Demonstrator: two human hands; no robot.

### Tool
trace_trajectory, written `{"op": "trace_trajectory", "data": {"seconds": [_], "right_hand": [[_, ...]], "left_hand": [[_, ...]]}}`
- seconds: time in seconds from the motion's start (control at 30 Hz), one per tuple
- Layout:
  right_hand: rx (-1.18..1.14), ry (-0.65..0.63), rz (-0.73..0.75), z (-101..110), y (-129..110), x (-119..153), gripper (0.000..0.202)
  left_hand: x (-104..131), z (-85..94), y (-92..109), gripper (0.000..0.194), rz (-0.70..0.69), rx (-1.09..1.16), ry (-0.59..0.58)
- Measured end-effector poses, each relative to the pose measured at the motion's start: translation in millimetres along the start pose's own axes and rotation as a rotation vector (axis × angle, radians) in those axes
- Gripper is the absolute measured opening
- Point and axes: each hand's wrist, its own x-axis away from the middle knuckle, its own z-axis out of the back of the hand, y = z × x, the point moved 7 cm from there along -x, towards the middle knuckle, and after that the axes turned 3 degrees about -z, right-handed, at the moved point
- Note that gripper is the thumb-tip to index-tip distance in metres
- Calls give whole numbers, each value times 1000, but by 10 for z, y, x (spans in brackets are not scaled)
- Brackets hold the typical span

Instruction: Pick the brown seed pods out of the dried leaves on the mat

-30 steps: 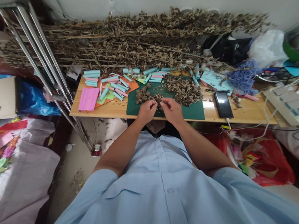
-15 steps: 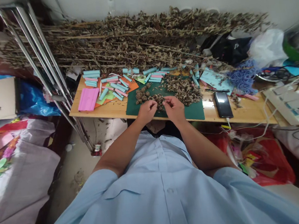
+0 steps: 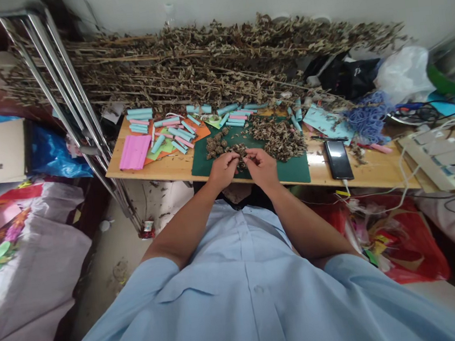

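My left hand (image 3: 224,170) and my right hand (image 3: 262,167) are close together over the front of a green cutting mat (image 3: 295,171). The fingers of both are closed in a pinch, and what lies between the fingertips is too small to make out. Dried leaves (image 3: 240,149) lie right at the fingertips. Several brown balls of rolled dry leaf (image 3: 215,144) sit together beyond my left hand. A larger heap of crumbled dried leaves (image 3: 281,139) covers the right part of the mat.
Long dried leafy stalks (image 3: 199,59) stretch along the wall behind. Blue and pink paper rolls (image 3: 177,134) and a pink paper stack (image 3: 134,151) lie to the left. A phone (image 3: 339,160), blue string (image 3: 370,117) and a power strip (image 3: 434,162) are at right. Metal crutches (image 3: 62,85) lean at left.
My right hand has shifted slightly left, nearer my left hand. My left hand has hardly moved, and the leaf heaps look the same.
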Motion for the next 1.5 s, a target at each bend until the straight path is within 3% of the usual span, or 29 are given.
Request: {"op": "trace_trajectory", "data": {"seconds": [0.3,0.73,0.93,1.03,1.23,1.5], "right_hand": [[-5,-11,4,-25,-12,-2,31],[72,44,-39,116,76,-83,27],[77,44,52,141,16,-86,25],[48,55,-4,153,16,-60,29],[-16,-86,-10,7,-64,21,32],[-48,-27,-68,151,-14,64,32]], "left_hand": [[-21,-1,95,17,-60,-149,-21],[-14,24,84,17,-18,-121,9],[-12,21,77,17,-20,-121,1],[-12,25,83,17,-31,-117,5],[-16,2,96,17,-60,-134,-34],[-15,17,108,16,-69,-140,-31]]}}
